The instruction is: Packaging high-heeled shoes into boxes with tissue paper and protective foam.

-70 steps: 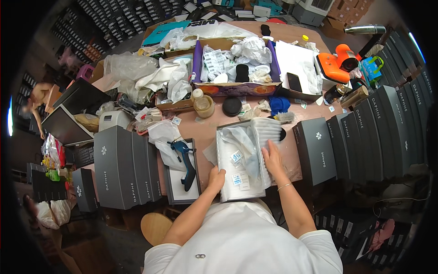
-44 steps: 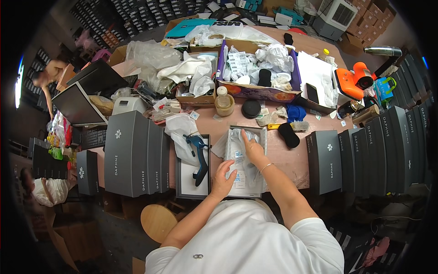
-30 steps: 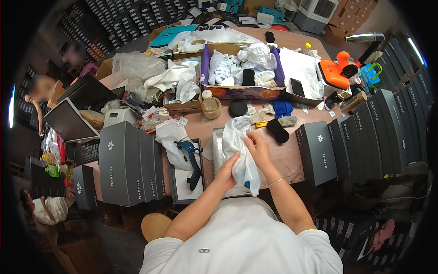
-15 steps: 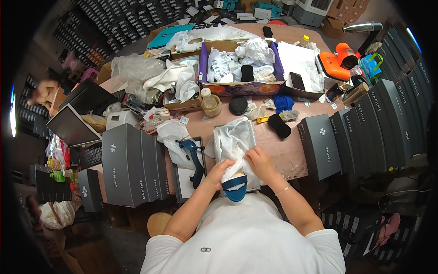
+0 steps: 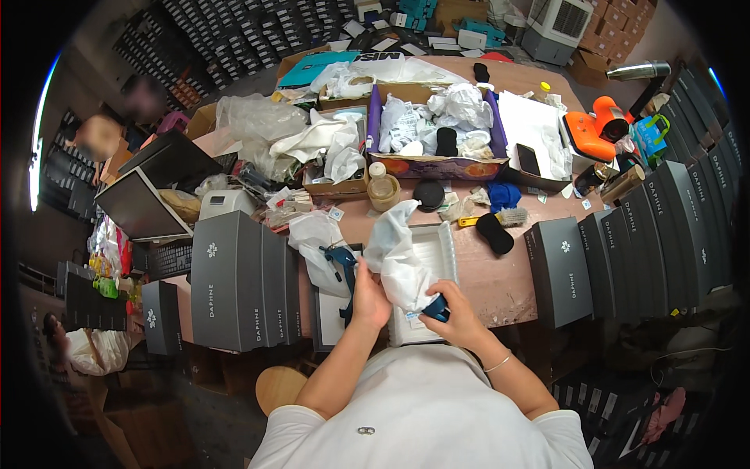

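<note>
A blue sandal (image 5: 439, 308), largely wrapped in white tissue paper (image 5: 402, 270), is tilted above an open box part with a pale inside (image 5: 444, 254). My right hand (image 5: 461, 319) grips the sandal at its blue end, where it sticks out of the paper. On the other side, my left hand (image 5: 370, 300) is held upright with its fingers stretched out, close against the paper; whether it touches is unclear. Another dark blue sandal (image 5: 344, 262) lies to the left, on tissue over an open grey box (image 5: 328, 332), partly hidden behind my left hand.
Grey shoeboxes stand in rows at left (image 5: 223, 281) and right (image 5: 564, 270). Farther back are a purple carton of crumpled paper (image 5: 437, 168), a jar (image 5: 383, 191), a round black tin (image 5: 429, 195), a yellow-handled brush (image 5: 508, 218), a black pad (image 5: 494, 234) and a phone (image 5: 527, 159).
The wrapped sandal has been lifted and turned, its blue end now toward my right hand. My left hand has released it and opened. More of the pale box inside shows, and the view has shifted.
</note>
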Tool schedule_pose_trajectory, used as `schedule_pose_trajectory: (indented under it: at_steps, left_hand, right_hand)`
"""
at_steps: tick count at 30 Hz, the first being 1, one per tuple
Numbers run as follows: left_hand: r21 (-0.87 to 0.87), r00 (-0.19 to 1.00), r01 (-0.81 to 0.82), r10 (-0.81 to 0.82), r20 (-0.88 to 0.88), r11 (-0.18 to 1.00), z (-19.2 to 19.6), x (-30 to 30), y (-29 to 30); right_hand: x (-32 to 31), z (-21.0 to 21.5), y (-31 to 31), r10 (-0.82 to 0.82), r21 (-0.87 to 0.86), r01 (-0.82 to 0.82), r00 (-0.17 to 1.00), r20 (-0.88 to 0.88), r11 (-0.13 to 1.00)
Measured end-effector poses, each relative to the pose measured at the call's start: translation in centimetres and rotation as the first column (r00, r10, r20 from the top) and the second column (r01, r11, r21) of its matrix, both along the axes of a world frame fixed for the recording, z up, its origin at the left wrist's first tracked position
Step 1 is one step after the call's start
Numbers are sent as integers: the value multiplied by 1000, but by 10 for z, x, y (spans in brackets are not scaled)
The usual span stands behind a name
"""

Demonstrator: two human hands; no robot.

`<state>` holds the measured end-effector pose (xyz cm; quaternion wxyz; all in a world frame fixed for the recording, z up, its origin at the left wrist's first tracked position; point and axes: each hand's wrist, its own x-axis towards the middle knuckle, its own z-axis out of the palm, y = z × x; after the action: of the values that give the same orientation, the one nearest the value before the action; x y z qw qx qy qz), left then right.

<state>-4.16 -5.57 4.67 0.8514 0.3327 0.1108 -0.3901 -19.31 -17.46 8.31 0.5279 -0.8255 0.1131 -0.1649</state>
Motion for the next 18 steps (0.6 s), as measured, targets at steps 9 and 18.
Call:
schedule_pose_trajectory:
  at_steps: [9, 18]
  left_hand:
    - [280, 863, -171, 6, 506, 945, -19, 88, -17]
    - [-407, 444, -150, 430, 786, 901, 167, 47, -38]
  right_hand:
    - [-30, 35, -25, 32, -202, -35, 999, -15, 979]
    - [-85, -18, -47, -219, 877, 194, 970, -105, 440]
